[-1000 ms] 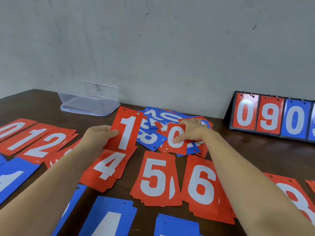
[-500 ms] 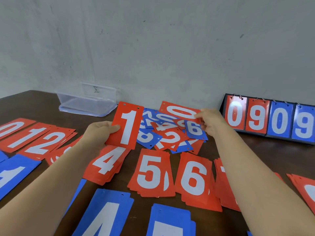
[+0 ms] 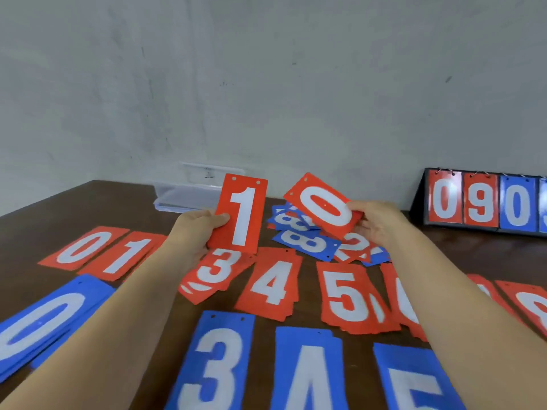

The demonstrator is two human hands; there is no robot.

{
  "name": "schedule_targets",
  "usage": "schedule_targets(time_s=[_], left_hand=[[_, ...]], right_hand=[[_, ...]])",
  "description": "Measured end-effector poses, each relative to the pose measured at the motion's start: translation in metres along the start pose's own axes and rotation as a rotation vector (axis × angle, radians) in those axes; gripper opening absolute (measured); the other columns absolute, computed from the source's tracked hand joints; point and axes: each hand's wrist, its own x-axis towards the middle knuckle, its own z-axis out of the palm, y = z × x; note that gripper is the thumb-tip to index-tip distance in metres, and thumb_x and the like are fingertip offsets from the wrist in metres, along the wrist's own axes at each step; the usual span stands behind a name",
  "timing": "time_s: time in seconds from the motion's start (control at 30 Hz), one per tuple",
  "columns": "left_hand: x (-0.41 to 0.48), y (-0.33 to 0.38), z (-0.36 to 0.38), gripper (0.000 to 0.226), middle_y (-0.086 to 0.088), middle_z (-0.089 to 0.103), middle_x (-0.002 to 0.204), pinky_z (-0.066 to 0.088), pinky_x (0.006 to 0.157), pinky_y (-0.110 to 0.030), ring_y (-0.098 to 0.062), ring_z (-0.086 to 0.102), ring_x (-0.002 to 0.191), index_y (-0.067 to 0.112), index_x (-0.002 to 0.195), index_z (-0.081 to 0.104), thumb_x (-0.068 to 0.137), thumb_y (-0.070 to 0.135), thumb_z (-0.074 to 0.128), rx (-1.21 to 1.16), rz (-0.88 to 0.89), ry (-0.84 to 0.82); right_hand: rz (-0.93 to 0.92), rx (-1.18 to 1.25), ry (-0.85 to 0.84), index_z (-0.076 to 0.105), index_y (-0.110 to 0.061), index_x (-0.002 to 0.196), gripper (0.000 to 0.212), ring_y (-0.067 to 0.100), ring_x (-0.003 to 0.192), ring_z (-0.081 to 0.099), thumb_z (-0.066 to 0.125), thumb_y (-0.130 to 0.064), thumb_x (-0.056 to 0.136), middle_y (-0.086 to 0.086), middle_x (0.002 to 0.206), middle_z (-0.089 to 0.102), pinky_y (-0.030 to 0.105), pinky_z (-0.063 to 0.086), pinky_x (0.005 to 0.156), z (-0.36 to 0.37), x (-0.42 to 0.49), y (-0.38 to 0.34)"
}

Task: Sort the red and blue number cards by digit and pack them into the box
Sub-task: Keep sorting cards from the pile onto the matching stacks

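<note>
Left hand (image 3: 195,232) is up over the middle of the table (image 3: 88,202), thumb on the face and fingers behind the lower left corner of a red 1 card (image 3: 241,214). The card is upright and clear of the surface. Right hand (image 3: 376,223) pinches the lower right end of a red 0 card (image 3: 324,207), which is tilted and held just above the loose heap (image 3: 352,247). That heap is mixed red and blue cards toward the far edge, all overlapping, with a blue 8 card (image 3: 307,244) lying on it. Sorted red stacks run in a row across the middle. From the left edge they are the red 0 stack (image 3: 83,247), red 1 stack (image 3: 124,255), red 3 stack (image 3: 216,270), red 4 stack (image 3: 270,284) and red 5 stack (image 3: 346,297). The next stack is mostly hidden behind the right forearm. Along the near edge lie the blue 0 stack (image 3: 38,324), blue 3 stack (image 3: 216,365), blue 4 stack (image 3: 307,374) and blue 5 stack (image 3: 414,383). The clear plastic box (image 3: 183,196) sits at the far edge against the wall, partly behind the held 1. A flip scoreboard (image 3: 485,202) stands at the far right corner, showing 0, 9, 0.
</note>
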Motion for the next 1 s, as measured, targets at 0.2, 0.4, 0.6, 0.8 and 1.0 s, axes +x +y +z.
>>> schedule_targets(time_s=[0.2,0.4,0.6,0.8,1.0], left_hand=[[0.011,0.031,-0.114,0.023,-0.025,0.07,0.108,0.054,0.091,-0.053,-0.038,0.068,0.099,-0.005,0.112,0.066,0.091,0.005,0.063,-0.002,-0.021,0.064],[0.028,0.041,-0.197,0.021,-0.018,0.072,0.105,0.055,0.088,-0.047,-0.033,0.071,0.096,0.001,0.112,0.066,0.094,0.009,0.061,0.04,-0.063,0.075],[0.045,0.037,-0.242,0.018,-0.013,0.073,0.104,0.055,0.091,-0.045,-0.028,0.071,0.095,0.008,0.109,0.067,0.093,0.013,0.065,0.05,-0.066,0.141],[0.054,0.014,-0.252,0.012,-0.016,0.073,0.104,0.056,0.089,-0.046,-0.033,0.07,0.097,0.008,0.103,0.069,0.092,0.013,0.067,0.298,-0.093,0.059],[0.067,0.001,-0.245,0.019,0.003,0.066,0.088,0.048,0.057,-0.025,-0.013,0.06,0.077,0.014,0.091,0.067,0.081,0.024,0.08,0.62,-0.014,0.086]], right_hand=[[0.093,-0.04,-0.005,0.055,-0.016,0.078,0.021,0.005,0.033,0.039,0.056,0.002,0.089,-0.007,0.035,0.05,0.011,0.018,0.028,0.093,-0.02,0.02],[0.177,-0.002,-0.07,0.06,-0.011,0.094,0.019,0.012,0.063,0.054,0.053,0.006,0.09,0.005,0.082,0.061,0.016,0.036,0.035,0.169,-0.05,0.036],[0.143,-0.004,-0.055,0.058,-0.01,0.094,0.002,0.015,0.076,0.061,0.06,-0.01,0.093,0.006,0.089,0.065,0.025,0.047,0.058,0.22,-0.065,0.035],[0.128,-0.033,0.019,0.059,-0.011,0.101,0.016,0.013,0.073,0.06,0.066,-0.02,0.09,0.005,0.083,0.066,0.022,0.041,0.052,0.251,-0.057,0.036],[0.128,-0.106,0.041,0.061,-0.012,0.1,0.017,0.013,0.076,0.059,0.069,-0.022,0.088,0.007,0.091,0.068,0.021,0.038,0.056,0.265,-0.05,0.043]])
